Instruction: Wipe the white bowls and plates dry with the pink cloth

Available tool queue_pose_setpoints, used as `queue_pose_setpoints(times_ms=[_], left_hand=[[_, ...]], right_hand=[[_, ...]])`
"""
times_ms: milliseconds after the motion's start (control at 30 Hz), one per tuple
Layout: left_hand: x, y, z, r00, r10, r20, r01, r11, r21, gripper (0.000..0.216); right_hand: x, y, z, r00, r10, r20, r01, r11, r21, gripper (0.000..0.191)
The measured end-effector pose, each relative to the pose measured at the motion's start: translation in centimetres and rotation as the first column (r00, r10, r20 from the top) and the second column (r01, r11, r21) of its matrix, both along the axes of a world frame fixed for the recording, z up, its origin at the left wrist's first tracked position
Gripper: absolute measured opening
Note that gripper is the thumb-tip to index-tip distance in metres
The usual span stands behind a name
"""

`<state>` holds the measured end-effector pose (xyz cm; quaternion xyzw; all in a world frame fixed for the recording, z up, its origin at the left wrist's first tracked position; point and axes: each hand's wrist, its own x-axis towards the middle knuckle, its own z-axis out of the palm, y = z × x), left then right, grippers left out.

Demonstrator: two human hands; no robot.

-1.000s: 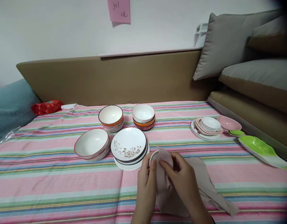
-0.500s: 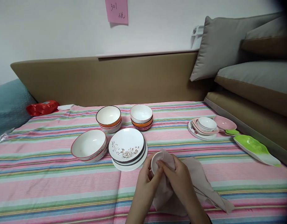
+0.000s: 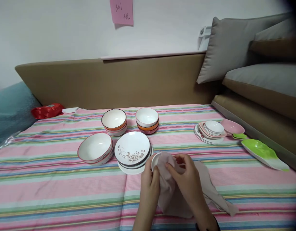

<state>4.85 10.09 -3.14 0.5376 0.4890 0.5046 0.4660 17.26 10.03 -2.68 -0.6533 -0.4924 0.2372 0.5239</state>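
Observation:
In my left hand (image 3: 150, 181) is a small white dish (image 3: 155, 160), gripped at its left rim. A beige-pink cloth (image 3: 167, 189) covers most of the dish, so its full shape is hidden. My right hand (image 3: 187, 176) pinches the cloth against the dish's right side. The rest of the cloth spreads over the striped sheet under my right wrist. Just beyond my left hand lies a stack of plates (image 3: 132, 149), the top one white with a brown flower print.
Stacked bowls stand further back: a black-rimmed stack (image 3: 113, 119), a red-rimmed stack (image 3: 147, 117) and a wide bowl (image 3: 95, 148). On the right are small white dishes (image 3: 213, 127) on plates, a pink bowl (image 3: 232, 127) and a green leaf-shaped dish (image 3: 263, 154). Grey cushions (image 3: 268, 77) rise beyond.
The cloth now covers more of the dish. My right hand has shifted slightly right and opened its grip a little around the cloth, while the dish has moved slightly left.

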Motion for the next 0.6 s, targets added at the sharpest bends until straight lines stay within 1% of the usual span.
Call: queue_pose_setpoints(times_ms=[33, 100, 167, 233, 367, 467, 600], left_hand=[[0.1, 0.0, 0.1, 1.000, 0.006, -0.008, -0.006, 1.000, 0.015, 0.032], [0.2, 0.0, 0.2, 1.000, -0.003, -0.010, 0.004, 0.999, 0.042, 0.032], [0.3, 0.0, 0.3, 0.999, -0.033, -0.002, 0.033, 0.998, 0.060, 0.033], [0.3, -0.1, 0.4, 0.997, -0.077, -0.003, 0.077, 0.995, 0.056, 0.033], [0.5, -0.3, 0.5, 0.993, -0.119, -0.003, 0.119, 0.993, 0.007, 0.035], [0.8, -0.3, 0.6, 0.992, -0.124, 0.018, 0.124, 0.992, -0.010, 0.035], [1.2, -0.2, 0.6, 0.994, -0.089, 0.056, 0.090, 0.996, -0.018, 0.035]], right_hand=[[0.0, 0.0, 0.1, 0.999, -0.024, 0.047, 0.021, 0.999, 0.045, 0.030], [0.0, -0.1, 0.3, 0.997, 0.032, 0.068, -0.037, 0.997, 0.066, 0.023], [0.2, -0.2, 0.4, 0.991, 0.133, 0.030, -0.133, 0.991, 0.012, 0.020], [0.3, -0.3, 0.3, 0.986, 0.168, -0.012, -0.168, 0.985, -0.045, 0.021], [0.8, -0.3, 0.0, 0.988, 0.116, -0.104, -0.126, 0.987, -0.099, 0.023], [1.2, -0.2, 0.0, 0.990, 0.083, -0.116, -0.096, 0.989, -0.115, 0.029], [1.2, -0.1, 0.3, 0.986, 0.133, -0.103, -0.145, 0.982, -0.117, 0.025]])
